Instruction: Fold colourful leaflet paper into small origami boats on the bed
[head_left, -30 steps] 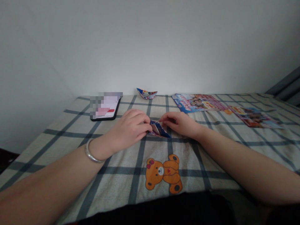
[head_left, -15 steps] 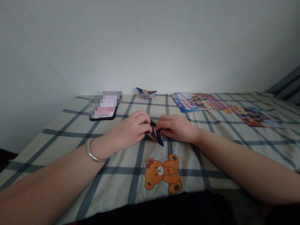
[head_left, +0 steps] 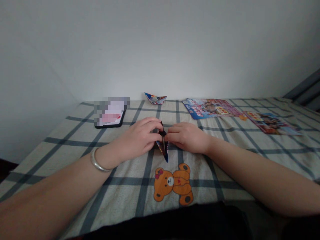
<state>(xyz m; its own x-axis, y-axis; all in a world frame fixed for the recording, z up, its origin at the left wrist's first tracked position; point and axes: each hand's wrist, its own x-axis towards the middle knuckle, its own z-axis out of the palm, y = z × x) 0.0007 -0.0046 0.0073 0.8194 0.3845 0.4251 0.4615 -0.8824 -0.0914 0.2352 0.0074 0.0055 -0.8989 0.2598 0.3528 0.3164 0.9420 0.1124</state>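
Observation:
Between my hands is a small folded paper boat [head_left: 164, 151], printed in dark blue and red, with one pointed end towards me. My left hand [head_left: 143, 136], with a silver bangle on its wrist, grips the boat's left side between thumb and fingers. From the other side, the bent fingers of my right hand [head_left: 187, 136] pinch its right wall near the middle. Fingers cover part of the boat. A second paper boat [head_left: 155, 99], blue, red and white, stands farther back by the wall.
A phone [head_left: 111, 115], its screen blurred, lies at back left. Printed flyers [head_left: 208, 108] and another flyer [head_left: 272, 123] lie at back right. The checked cloth [head_left: 125, 200] has a printed teddy bear [head_left: 173, 185] near me. A pale wall [head_left: 160, 46] rises behind.
The boat in my hands has turned so its near tip points more straight towards me, and it looks narrower. Both hands keep hold, shifting only slightly.

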